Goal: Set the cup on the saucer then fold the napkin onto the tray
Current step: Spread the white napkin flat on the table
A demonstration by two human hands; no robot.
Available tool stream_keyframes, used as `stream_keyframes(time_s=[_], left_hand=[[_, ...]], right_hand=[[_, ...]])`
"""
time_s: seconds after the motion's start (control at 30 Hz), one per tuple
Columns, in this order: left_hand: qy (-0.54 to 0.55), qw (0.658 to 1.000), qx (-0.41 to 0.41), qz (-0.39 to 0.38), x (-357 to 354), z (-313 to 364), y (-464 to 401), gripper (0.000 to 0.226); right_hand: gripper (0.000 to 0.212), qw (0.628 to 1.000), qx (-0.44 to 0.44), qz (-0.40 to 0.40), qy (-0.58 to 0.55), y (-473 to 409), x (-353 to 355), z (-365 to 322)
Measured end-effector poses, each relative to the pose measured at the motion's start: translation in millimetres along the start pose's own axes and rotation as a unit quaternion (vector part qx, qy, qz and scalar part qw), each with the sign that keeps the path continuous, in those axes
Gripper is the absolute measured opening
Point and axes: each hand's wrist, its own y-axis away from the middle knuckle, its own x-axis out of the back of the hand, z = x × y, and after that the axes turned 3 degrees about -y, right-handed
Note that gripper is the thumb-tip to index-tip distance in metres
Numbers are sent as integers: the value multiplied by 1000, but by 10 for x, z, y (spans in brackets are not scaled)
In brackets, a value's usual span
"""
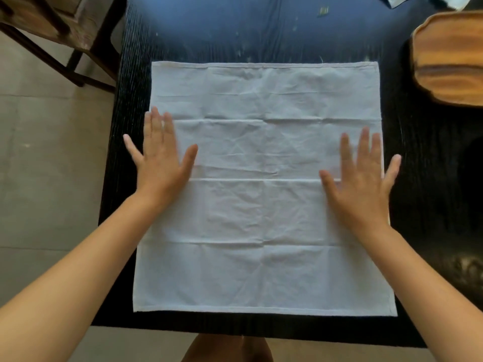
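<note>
A white cloth napkin [261,184] lies spread flat and unfolded on the black table [235,35], showing several crease lines. My left hand [160,158] lies flat on the napkin's left edge with straight, spread fingers. My right hand [362,178] lies flat near the napkin's right edge, fingers also straight. A wooden tray [449,58] sits at the far right of the table, partly cut off by the frame. No cup or saucer is in view.
A wooden chair [52,30] stands on the tiled floor at the upper left, beside the table. A white object [428,1] shows at the top right edge. The table's near edge runs just below the napkin.
</note>
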Motion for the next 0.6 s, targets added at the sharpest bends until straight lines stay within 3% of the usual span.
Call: stream_keyframes(time_s=[0.13,0.23,0.43,0.6], left_hand=[[-47,980,-190,21,-43,427,-249,68],[-96,960,-265,-8,-97,532,-485,71],[-94,954,-283,-22,-26,268,-1004,77],[-87,967,-238,-12,47,-82,-1190,78]], right_hand=[[70,988,153,-14,16,-401,-106,-498],[70,982,183,-33,46,-694,-182,-635],[73,979,192,-34,53,-1225,-122,-345],[72,986,158,-23,48,-1498,20,142]])
